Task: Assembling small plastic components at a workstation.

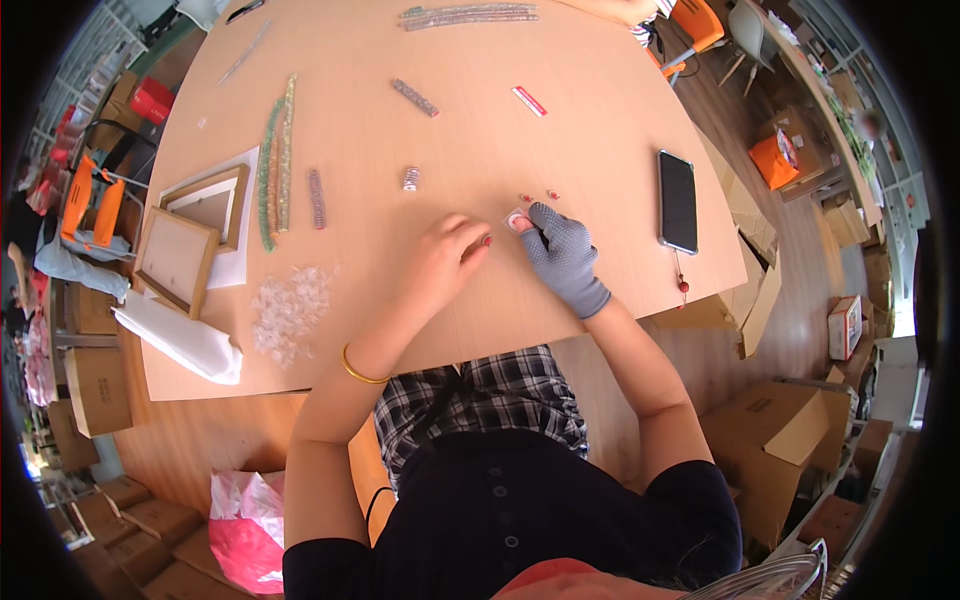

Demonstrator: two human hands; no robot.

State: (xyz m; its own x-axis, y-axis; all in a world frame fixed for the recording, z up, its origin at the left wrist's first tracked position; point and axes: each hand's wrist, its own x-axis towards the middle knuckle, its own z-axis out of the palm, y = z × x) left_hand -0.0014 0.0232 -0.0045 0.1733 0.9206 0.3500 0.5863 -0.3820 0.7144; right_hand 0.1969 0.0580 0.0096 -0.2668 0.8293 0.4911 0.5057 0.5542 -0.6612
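My left hand [452, 258], bare with a gold bangle [362, 366] on the wrist, is held over the table with fingers pinched together. A small red piece [487, 241] shows at its fingertips. In a grey dotted glove with the thumb tip bare, my right hand [562, 255] pinches a small whitish square packet [514, 219] against the tabletop. Just beyond it lie two small red pieces [553, 195]. A heap of small clear plastic packets [290, 312] is spread left of my left forearm. A short stack of small discs [411, 179] is farther off.
Bead-like rods [268, 175] in green and tan lie at left, near wooden frames [178, 258] and a white roll [180, 340]. A black phone [678, 202] is near the right edge. Farther back are a red-and-white strip [530, 101] and more rods [470, 15]. Cardboard boxes [765, 440] stand on the floor.
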